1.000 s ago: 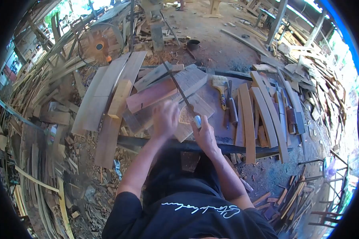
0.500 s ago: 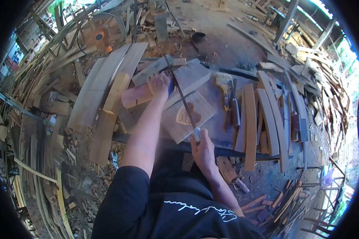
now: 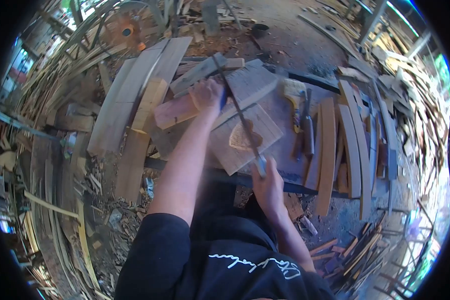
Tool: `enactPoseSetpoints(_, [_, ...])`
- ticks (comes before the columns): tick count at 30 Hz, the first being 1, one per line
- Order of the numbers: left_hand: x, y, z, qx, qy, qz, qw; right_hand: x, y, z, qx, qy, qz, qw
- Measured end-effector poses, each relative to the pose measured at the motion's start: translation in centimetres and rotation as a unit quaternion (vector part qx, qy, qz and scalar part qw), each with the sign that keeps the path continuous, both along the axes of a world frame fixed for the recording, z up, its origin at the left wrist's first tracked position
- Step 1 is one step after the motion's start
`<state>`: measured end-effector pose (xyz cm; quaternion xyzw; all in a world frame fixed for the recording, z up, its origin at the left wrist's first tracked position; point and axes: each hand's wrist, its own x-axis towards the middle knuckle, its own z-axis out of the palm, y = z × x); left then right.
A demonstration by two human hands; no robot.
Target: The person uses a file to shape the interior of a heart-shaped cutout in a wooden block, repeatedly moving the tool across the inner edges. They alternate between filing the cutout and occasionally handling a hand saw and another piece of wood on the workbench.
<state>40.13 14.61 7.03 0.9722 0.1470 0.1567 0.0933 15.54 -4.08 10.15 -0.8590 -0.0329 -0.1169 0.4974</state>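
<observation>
My right hand point(image 3: 268, 187) is closed around the handle of a long, narrow, dark file-like tool point(image 3: 243, 116); whether it is a file or a saw I cannot tell. The tool slants up and away, passing above a flat board point(image 3: 225, 153) with a pale carved, heart-like shape point(image 3: 240, 136). My left hand point(image 3: 208, 94) is closed over the end of a reddish wooden block point(image 3: 175, 112), close to the tool's far part. Its fingertips are mostly hidden, with a blur of blue beside them. A thick grey plank point(image 3: 252, 82) lies behind the carved board.
On the bench, right of the board, lie a paintbrush point(image 3: 295, 102), a chisel-like tool point(image 3: 308, 132) and several curved wooden strips point(image 3: 326, 155). Long planks point(image 3: 120, 110) lean at the left. Wood scraps point(image 3: 352, 260) and shavings cover the floor.
The view has shifted, so the bench items sit further right. Both hands keep their grips, and the tool still lies across the carved board at a similar slant.
</observation>
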Motion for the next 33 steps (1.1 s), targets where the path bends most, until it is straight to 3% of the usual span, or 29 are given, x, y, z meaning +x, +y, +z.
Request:
enactPoseSetpoints(2, [-0.6,-0.5,1.0,-0.034,0.002,-0.027,0.999,-0.9,-0.3,-0.5,-0.017,0.005,0.022,1.0])
enactPoseSetpoints(3, [-0.6,-0.7,-0.1,-0.02,-0.072,-0.022,0.997,-0.9,0.1,0.0,-0.029,0.019,0.009,0.999])
enactPoseSetpoints(5, [0.2,-0.2,-0.4,0.004,-0.058,-0.012,0.998,0.4,0.4,0.6,-0.07,-0.01,-0.021,0.997])
enactPoseSetpoints(6, [0.4,-0.3,-0.6,0.026,-0.048,-0.006,0.999,1.3,0.1,0.9,-0.071,-0.005,-0.021,0.997])
enactPoseSetpoints(7, [0.0,-0.2,1.6,-0.026,0.1,-0.018,0.994,2.1,-0.5,1.1,-0.041,0.013,-0.011,0.999])
enactPoseSetpoints(12, [0.1,0.0,-0.6,-0.082,0.014,-0.047,0.995,0.3,-2.4,1.0,-0.011,0.016,0.027,0.999])
enactPoseSetpoints(13, [0.2,0.0,0.3,-0.064,0.076,-0.037,0.994,-1.1,-2.5,1.2,-0.056,0.011,0.009,0.998])
enactPoseSetpoints(15, [0.3,-0.5,2.6,-0.062,0.167,-0.024,0.984,-1.7,-2.6,0.7,-0.028,0.026,-0.002,0.999])
enactPoseSetpoints(18, [0.0,-0.2,2.7,-0.046,0.174,-0.03,0.983,0.8,-1.2,-0.4,-0.001,0.036,-0.01,0.999])
enactPoseSetpoints(21, [-0.3,0.2,0.1,0.041,0.108,-0.05,0.992,5.1,0.6,-1.1,0.002,0.014,-0.008,1.0])
enactPoseSetpoints(24, [1.8,0.6,-2.7,0.027,0.094,-0.009,0.995,6.1,0.8,-1.0,-0.041,-0.013,-0.009,0.999])
enactPoseSetpoints(25, [2.6,1.4,-5.4,0.032,0.013,-0.022,0.999,4.4,0.3,-0.9,-0.02,-0.02,0.0,1.0])
enactPoseSetpoints(29, [1.2,0.0,-1.7,-0.015,0.041,-0.008,0.999,-1.9,-1.9,-1.0,0.015,0.009,0.003,1.0])
enactPoseSetpoints(33, [-0.2,0.0,0.5,0.021,0.048,-0.061,0.997,0.4,-0.4,-0.5,0.022,0.014,-0.01,1.0])
